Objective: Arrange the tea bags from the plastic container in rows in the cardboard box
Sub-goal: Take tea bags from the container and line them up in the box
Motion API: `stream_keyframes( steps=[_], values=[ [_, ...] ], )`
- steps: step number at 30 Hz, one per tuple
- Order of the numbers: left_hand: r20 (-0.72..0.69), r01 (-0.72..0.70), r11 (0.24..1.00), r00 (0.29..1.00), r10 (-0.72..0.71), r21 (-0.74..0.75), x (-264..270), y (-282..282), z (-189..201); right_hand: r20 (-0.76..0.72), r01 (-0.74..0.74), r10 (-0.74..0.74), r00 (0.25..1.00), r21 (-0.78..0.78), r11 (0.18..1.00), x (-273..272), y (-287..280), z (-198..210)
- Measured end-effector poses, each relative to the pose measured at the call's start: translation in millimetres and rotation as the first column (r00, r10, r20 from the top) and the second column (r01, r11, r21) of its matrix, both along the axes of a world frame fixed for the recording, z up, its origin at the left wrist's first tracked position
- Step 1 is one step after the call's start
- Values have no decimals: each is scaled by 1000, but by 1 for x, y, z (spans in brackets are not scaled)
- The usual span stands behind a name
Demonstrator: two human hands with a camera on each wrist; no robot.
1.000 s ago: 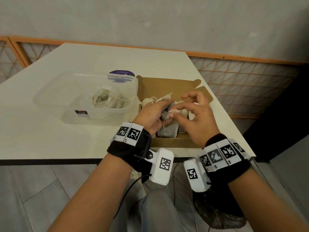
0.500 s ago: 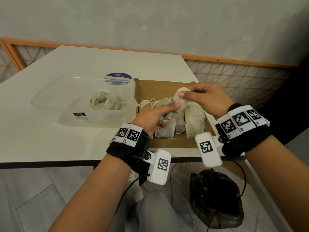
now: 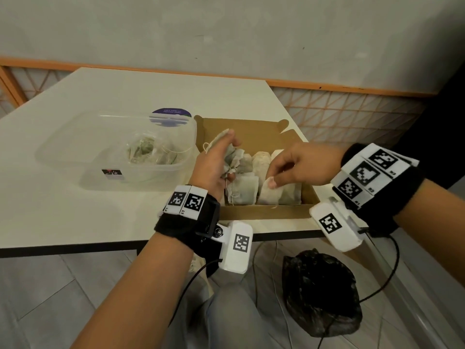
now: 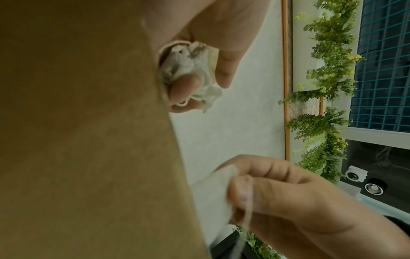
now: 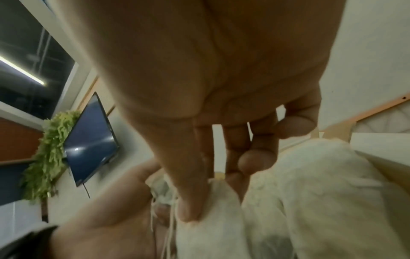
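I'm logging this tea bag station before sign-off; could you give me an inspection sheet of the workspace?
Surface: white table, bare near the front edge.
Job's things: cardboard box open, tea bags in rows; plastic container holds more.
Clutter: black plastic bag on the floor.
Grippers: left hand grips a bunch of tea bags; right hand pinches one tea bag in the box.
Cables: black cable hangs from the right wrist.
Surroundings: grey wall, orange trim.

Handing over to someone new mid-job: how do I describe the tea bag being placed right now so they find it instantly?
Find the open cardboard box at the white table's near right corner, beside the clear plastic container. In its front row, look for the pale tea bag pinched at its top corner by the right hand. Its neighbours lie untouched; the left hand holds a crumpled bunch.
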State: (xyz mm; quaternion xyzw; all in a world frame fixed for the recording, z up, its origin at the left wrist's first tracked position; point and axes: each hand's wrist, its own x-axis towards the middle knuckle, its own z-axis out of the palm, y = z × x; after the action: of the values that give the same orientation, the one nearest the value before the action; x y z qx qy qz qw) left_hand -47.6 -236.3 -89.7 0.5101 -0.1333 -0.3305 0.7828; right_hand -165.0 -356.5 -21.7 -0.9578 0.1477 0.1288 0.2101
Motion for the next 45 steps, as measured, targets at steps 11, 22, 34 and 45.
stream_keyframes(
  steps=[11, 22, 34, 45],
  values=[
    [-22, 22, 1000, 999, -23, -12, 1, 1, 0, 66, 98, -81, 994, -326, 940, 37, 3, -17],
    [-63, 35, 999, 997, -36, -23, 3, 0, -1, 9, -86, 93, 996, -298, 951, -31, 19, -34],
    [-142, 76, 988, 985, -95, -132, 3, -1, 0, 559, 169, -108, 822, -58, 984, -30, 23, -58],
    [-261, 195, 981, 946, -191, -11, -3, -2, 2, 636, 168, -591, 496, 598, 784, 14, 37, -74]
  ],
)
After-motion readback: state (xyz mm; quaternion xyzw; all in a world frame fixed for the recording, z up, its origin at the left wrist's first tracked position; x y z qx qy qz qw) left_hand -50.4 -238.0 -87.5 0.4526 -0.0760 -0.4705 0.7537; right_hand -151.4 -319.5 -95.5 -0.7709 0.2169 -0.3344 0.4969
